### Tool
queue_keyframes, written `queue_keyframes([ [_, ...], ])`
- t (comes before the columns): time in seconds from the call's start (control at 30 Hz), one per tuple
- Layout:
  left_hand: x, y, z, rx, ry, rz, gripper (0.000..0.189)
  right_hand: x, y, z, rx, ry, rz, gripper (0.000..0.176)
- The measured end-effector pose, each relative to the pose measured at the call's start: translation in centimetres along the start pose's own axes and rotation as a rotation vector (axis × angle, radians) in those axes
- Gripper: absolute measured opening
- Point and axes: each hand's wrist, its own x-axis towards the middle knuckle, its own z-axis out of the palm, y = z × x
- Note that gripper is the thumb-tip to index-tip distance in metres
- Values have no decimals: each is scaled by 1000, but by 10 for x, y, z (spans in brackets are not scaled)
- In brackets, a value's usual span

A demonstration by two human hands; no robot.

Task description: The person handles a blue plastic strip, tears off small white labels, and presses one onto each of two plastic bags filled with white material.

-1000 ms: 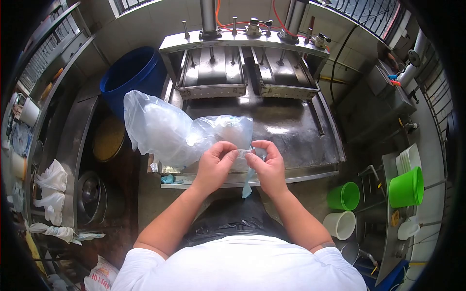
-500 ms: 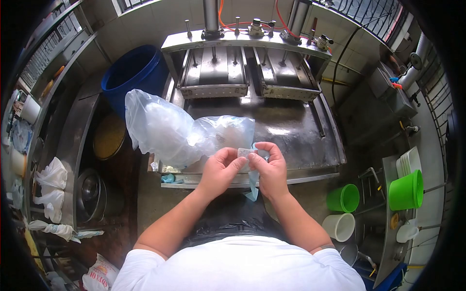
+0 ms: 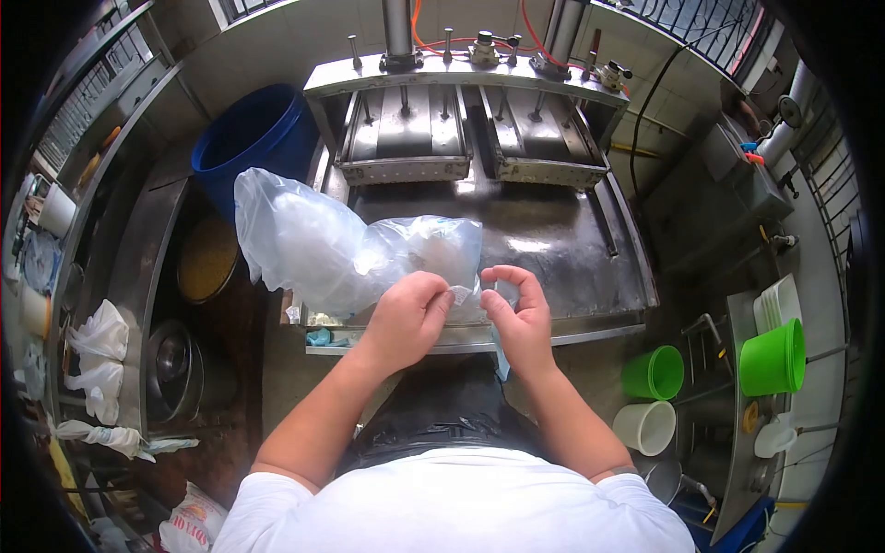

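My left hand (image 3: 410, 318) pinches a small white label (image 3: 458, 293) with printing on it between thumb and forefinger. Just to its right, my right hand (image 3: 521, 327) has its thumb and forefinger curled, with a light blue strip (image 3: 501, 358) in its fingers and hanging below them. A narrow gap separates the two hands. Behind them, clear plastic bags (image 3: 300, 244) with whitish contents lie on the metal table (image 3: 562, 267). The smaller bag (image 3: 442, 241) is nearest my fingertips.
A press frame (image 3: 461, 78) with two metal plates stands at the table's back. To the left are a blue barrel (image 3: 207, 152) and a lidded metal pot (image 3: 171, 369). Green buckets (image 3: 772, 361) and a white bucket (image 3: 636, 429) stand right. Crumpled blue scraps (image 3: 323, 338) lie at the front edge.
My hands have moved apart. The label has gone left with my left hand, away from the light blue strip, which has shifted right with my right hand.
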Motion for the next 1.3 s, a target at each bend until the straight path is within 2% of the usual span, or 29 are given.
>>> queue_keyframes([
  [0.07, 5, 5, -8, 92, -203, 52, 9, 1, -7, -5, -422, -168, -359, 38],
  [0.13, 8, 6, -10, 113, -259, 89, 9, 2, -24, 1, -467, -211, -392, 42],
  [0.2, 8, 9, -11, 135, -315, 128, 9, 4, -31, 4, -685, -342, -568, 46],
  [0.3, 9, 11, -10, 150, -325, 201, 11, 3, -26, 6, -788, -335, -615, 42],
  [0.4, 6, 6, -10, 186, -345, 162, 14, 0, -20, 9, -841, -302, -661, 38],
  [0.5, 3, 6, -6, 123, -274, 138, 18, -5, -19, 10, -846, -258, -696, 36],
  [0.53, 0, 7, -4, 43, -196, 15, 19, -7, -18, 10, -846, -239, -707, 35],
  [0.57, -1, 6, -3, -36, -118, -108, 21, -8, -16, 11, -845, -240, -708, 35],
  [0.6, -2, 4, -3, -36, -117, -109, 21, -10, -12, 11, -803, -199, -702, 33],
  [0.67, -2, -4, -5, -262, -66, -283, 25, -15, -8, 12, -763, -158, -697, 30],
  [0.7, -3, -12, -4, -442, -118, -388, 26, -18, -7, 14, -586, -97, -500, 29],
  [0.73, -9, -15, 1, -443, -118, -385, 26, -20, -7, 15, -407, -37, -303, 27],
  [0.77, -17, -14, 8, -714, -94, -539, 27, -20, -3, 14, -254, -49, -231, 29],
  [0.8, -23, -10, 13, -985, -68, -692, 28, -19, -3, 15, -254, -49, -232, 29],
  [0.87, -30, -9, 22, -1056, -86, -706, 29, -17, -2, 19, 58, -16, -102, 31],
  [0.97, -31, -1, 34, -993, -24, -663, 25, -18, 0, 21, 141, -51, -88, 32],
  [1.1, -28, -3, 37, -976, 11, -605, 19, -20, 4, 23, 96, -86, -89, 32],
  [1.17, -28, -11, 38, -761, 90, -519, 14, -19, 10, 21, 117, -68, -103, 33],
  [1.2, -28, -12, 37, -760, 90, -520, 14, -18, 13, 21, 118, -68, -102, 33],
  [1.27, -27, -14, 34, -416, 92, -357, 15, -18, 16, 19, 80, -7, -66, 35],
  [1.3, -25, -15, 32, -416, 90, -357, 15, -19, 16, 21, 81, -6, -67, 35],
])
